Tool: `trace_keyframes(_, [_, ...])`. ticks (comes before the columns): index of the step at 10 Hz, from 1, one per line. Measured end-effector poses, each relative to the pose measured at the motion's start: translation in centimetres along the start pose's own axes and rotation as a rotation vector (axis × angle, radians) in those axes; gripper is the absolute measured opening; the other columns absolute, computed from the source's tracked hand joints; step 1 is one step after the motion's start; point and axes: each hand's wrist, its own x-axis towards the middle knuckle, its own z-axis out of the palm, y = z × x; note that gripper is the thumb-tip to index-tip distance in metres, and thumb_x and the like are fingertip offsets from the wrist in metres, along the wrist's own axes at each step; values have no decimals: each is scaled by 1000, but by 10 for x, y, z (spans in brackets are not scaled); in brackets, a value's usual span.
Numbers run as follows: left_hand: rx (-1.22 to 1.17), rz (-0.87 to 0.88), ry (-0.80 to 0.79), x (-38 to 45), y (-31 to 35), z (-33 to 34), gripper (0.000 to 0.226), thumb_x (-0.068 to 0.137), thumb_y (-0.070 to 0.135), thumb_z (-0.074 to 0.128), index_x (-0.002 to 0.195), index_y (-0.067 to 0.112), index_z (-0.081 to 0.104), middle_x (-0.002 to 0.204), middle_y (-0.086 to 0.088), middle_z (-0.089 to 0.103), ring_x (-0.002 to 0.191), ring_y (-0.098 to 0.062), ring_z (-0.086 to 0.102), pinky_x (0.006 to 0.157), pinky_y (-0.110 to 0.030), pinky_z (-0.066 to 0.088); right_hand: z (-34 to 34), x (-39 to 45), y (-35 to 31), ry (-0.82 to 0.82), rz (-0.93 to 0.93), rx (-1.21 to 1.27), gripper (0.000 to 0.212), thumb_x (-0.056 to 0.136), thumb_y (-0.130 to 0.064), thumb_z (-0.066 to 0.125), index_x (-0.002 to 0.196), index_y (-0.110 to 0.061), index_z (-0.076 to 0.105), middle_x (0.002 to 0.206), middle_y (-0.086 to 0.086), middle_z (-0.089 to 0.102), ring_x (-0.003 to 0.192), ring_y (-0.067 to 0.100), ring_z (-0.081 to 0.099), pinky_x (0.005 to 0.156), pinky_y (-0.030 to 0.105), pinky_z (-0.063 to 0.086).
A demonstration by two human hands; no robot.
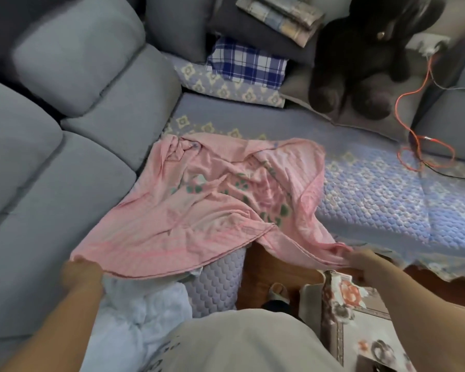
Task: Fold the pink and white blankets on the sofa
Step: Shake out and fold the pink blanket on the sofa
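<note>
The pink blanket (212, 200), with green flower prints, lies rumpled across the quilted sofa seat (373, 194), its near edge hanging over the front. My left hand (82, 272) grips that blanket's near left corner. My right hand (360, 260) pinches its near right corner at the seat's front edge. The white blanket (134, 318) sits crumpled below the pink one, close to my left forearm and partly hidden by my shirt.
Grey back cushions (73, 63) line the left side. Folded checked cloths (247, 65) and a dark plush toy (373, 57) sit at the back. An orange cable (414, 130) trails on the right. A flowered rug (360, 318) and slippered foot (278, 289) are below.
</note>
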Motion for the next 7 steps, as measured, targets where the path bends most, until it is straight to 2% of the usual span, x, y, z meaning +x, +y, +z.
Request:
trace_keyframes(1, [-186,14,-45,-46,21,1,44,107,25,33,132,-4,54,129,-26,58,117,-39,57,94,-43,46,1,-34,-14,-275,-206,790,45,70,-51,77,93,-14,64,74,2,63,64,10,58,66,22,52])
trace_keyframes(2, [-377,199,-190,-80,37,-2,32,107,21,42,123,-2,58,112,-13,59,103,-23,55,77,-20,49,3,-61,-31,-437,-257,1180,27,88,-47,70,80,-22,68,55,-11,45,44,2,29,51,14,17])
trace_keyframes(3, [-575,162,-229,-69,57,-22,46,103,35,46,139,6,53,126,-9,61,111,-23,58,89,-29,52,-10,-64,-45,-115,-250,441,35,100,-47,53,96,-20,75,64,4,69,52,17,59,49,23,42])
trace_keyframes(4, [-213,30,-54,-36,77,-35,57,106,38,30,159,18,22,155,1,42,127,-15,52,86,-21,55,-38,-49,-56,668,-131,78,42,104,-30,45,121,3,65,111,28,69,104,41,66,86,46,54])
trace_keyframes(5, [618,95,237,0,86,-42,53,109,27,25,153,-1,34,156,-17,40,140,-27,44,97,-30,47,-32,-45,-55,787,-106,69,32,102,-22,48,113,4,65,114,29,66,105,44,64,92,50,54])
trace_keyframes(6, [-53,228,285,107,26,-18,47,108,32,29,142,5,48,134,-18,59,124,-38,55,95,-35,46,-37,-31,-34,758,-10,-42,24,98,-6,52,113,8,64,113,31,65,106,45,64,91,49,52])
trace_keyframes(7, [23,239,211,138,-17,2,48,108,39,29,141,8,46,132,-20,57,123,-43,55,105,-44,42,-33,-29,-3,710,-1,-182,26,99,-16,55,106,7,66,106,30,65,99,43,65,80,43,51])
